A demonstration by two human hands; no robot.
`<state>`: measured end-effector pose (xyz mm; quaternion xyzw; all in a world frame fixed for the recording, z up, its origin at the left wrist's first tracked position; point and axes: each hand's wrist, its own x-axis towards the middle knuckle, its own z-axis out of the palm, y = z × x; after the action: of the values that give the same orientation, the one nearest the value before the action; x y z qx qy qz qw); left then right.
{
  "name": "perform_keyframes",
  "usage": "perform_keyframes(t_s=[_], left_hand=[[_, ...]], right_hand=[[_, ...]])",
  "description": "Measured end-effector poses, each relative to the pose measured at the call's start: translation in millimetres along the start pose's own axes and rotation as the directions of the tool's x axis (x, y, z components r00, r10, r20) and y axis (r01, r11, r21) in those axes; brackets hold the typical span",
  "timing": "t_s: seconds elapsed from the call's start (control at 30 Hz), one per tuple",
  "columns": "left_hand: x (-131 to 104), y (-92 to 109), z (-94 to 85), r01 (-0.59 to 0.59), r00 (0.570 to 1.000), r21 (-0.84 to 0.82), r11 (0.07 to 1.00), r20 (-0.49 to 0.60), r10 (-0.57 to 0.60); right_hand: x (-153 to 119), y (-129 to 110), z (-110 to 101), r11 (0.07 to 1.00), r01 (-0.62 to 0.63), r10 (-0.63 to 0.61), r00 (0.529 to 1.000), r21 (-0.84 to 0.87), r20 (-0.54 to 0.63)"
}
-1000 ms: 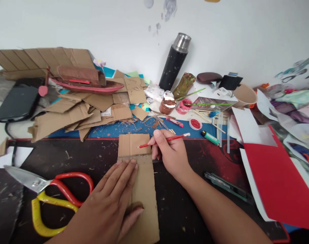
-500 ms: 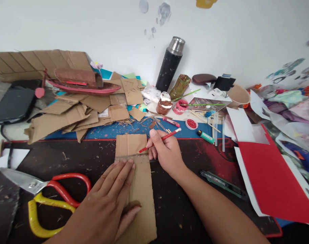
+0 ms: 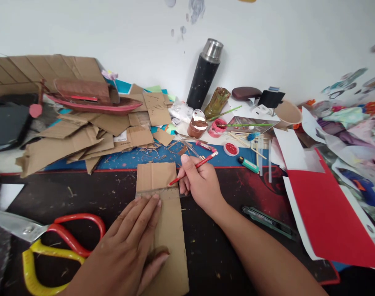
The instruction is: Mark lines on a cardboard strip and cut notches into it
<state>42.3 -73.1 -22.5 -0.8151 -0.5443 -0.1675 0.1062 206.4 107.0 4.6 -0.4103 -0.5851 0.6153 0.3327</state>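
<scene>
Cardboard strip point(image 3: 171, 230): While it lies flat on the dark mat point(image 3: 218, 250), near the middle, a clear ruler point(image 3: 170, 192) crosses it toward its far end.
Left hand point(image 3: 133, 234): My fingers are stretched out, grasping nothing; the tips press on the ruler and the rest lies over the cardboard strip.
Right hand point(image 3: 202, 183): My thumb and fingers pinch a red pencil point(image 3: 206, 159), its point slanting left to just beside the ruler's far edge; whether it touches, I cannot tell.
Ruler's right end: It juts past the cardboard strip, so I judge a nudge from my right hand could swivel it, as my left fingertips press well left of there.
Scissors point(image 3: 65, 238): They lie at the left, handles just beside my forearm, which could knock them by swinging outward.
White label point(image 3: 120, 136): Among the scraps point(image 3: 64, 144), far left, it bears print too small to read.
Brand: I can make out none on the pencil; the ruler's markings are too faint.
</scene>
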Motion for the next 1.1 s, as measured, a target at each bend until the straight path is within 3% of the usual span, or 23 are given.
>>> perform_keyframes(t_s=[1.1], left_hand=[[-1.8, -1.2, -1.7, -0.006, 1.000, -0.030, 1.000, 0.010, 0.006]], right_hand=[[-0.4, 0.5, 0.3, 1.000, -0.009, 0.009, 1.000, -0.020, 0.007]])
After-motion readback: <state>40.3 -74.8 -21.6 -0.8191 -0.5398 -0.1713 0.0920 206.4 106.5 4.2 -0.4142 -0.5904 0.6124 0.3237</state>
